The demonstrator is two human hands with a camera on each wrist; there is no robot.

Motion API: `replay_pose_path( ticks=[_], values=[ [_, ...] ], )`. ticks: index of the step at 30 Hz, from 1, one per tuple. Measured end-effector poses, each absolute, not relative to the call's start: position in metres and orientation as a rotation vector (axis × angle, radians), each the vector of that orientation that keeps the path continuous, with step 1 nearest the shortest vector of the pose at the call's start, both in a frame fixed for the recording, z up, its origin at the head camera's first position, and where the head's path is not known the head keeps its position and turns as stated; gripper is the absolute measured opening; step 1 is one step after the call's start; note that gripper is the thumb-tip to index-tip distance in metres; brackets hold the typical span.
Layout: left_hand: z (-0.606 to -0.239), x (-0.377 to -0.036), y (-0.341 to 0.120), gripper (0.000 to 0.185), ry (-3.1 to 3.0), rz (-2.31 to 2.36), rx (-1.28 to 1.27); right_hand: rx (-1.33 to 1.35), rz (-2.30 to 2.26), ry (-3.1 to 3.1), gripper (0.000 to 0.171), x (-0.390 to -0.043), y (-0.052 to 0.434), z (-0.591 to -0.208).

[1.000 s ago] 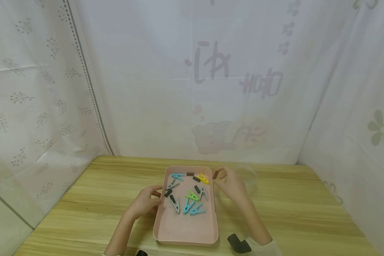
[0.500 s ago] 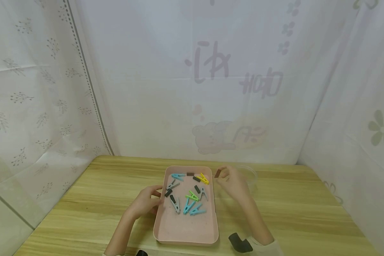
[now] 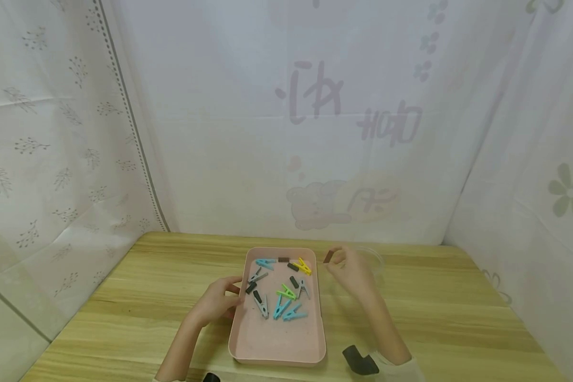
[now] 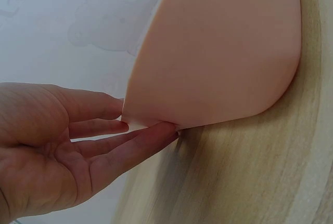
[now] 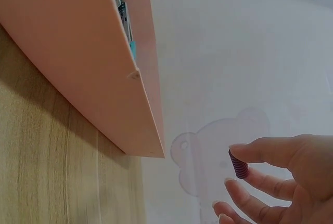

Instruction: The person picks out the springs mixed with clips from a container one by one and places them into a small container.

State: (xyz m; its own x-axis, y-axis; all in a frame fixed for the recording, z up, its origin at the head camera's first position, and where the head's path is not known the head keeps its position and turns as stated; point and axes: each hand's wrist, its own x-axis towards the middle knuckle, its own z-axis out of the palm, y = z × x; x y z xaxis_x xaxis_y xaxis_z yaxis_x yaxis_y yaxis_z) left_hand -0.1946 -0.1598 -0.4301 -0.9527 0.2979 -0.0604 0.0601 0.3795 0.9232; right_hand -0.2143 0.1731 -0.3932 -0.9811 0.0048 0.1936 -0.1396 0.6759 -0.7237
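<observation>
Head view: at the lower centre of the frame a pink tray (image 3: 277,339) sits on the wooden surface (image 3: 124,297), holding a scatter of coloured clothespins (image 3: 281,292); the left hand (image 3: 215,302) rests at the tray's left rim, while the right hand (image 3: 350,273) pinches a small dark ribbed piece (image 3: 328,257), lifted just right of the tray, near a clear dish (image 3: 374,262). Left wrist view: the left hand's fingers (image 4: 130,146) lie nearly straight, tips touching the tray's corner. Right wrist view: thumb and forefinger pinch the ribbed piece (image 5: 238,163) at lower right. This looks like the carrying step; setting it down would call for a steady hand.
</observation>
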Motion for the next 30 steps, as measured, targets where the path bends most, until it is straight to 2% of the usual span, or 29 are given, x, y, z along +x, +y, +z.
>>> replay_pose_path(
  ticks=[17,30],
  values=[
    [-0.431,-0.195,-0.159,0.059,2.429,1.605,0.303,0.095,1.164,-2.708,0.040,-0.212,0.181,-0.389],
    [-0.430,-0.194,-0.160,0.058,2.414,1.612,0.326,0.048,1.171,-2.693,0.027,-0.212,0.186,-0.385]
  ],
)
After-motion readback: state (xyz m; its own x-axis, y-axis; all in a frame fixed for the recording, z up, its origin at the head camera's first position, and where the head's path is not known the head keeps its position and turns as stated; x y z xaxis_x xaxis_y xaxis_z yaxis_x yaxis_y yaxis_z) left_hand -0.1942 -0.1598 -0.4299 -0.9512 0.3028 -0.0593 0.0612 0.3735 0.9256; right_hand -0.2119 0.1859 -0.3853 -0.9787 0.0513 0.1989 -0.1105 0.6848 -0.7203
